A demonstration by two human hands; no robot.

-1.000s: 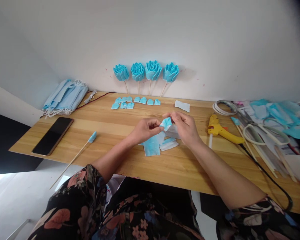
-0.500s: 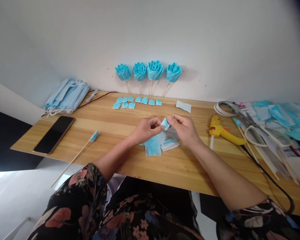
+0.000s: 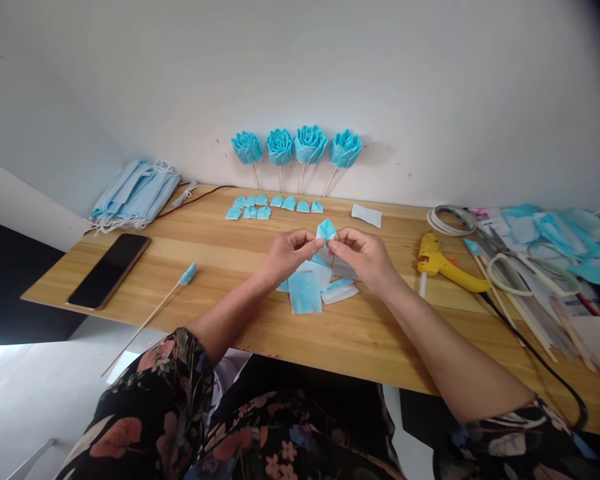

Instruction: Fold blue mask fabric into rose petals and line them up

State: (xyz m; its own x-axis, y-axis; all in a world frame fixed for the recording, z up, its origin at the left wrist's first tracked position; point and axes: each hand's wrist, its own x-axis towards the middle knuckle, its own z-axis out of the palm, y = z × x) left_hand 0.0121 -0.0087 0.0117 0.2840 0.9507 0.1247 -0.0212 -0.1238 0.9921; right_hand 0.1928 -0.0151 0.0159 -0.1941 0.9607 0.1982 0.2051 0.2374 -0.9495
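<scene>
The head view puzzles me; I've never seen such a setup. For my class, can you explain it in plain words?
There is no machine: somebody works bare-handed, filmed by a camera on their own head, looking forward and down. The left hand and right hand pinch a small folded blue-and-white piece. Below it, loose sheets lie on the wooden table. Four blue flowers on sticks are at the back; masks and a phone lie left, a glue gun and scissors right.
</scene>
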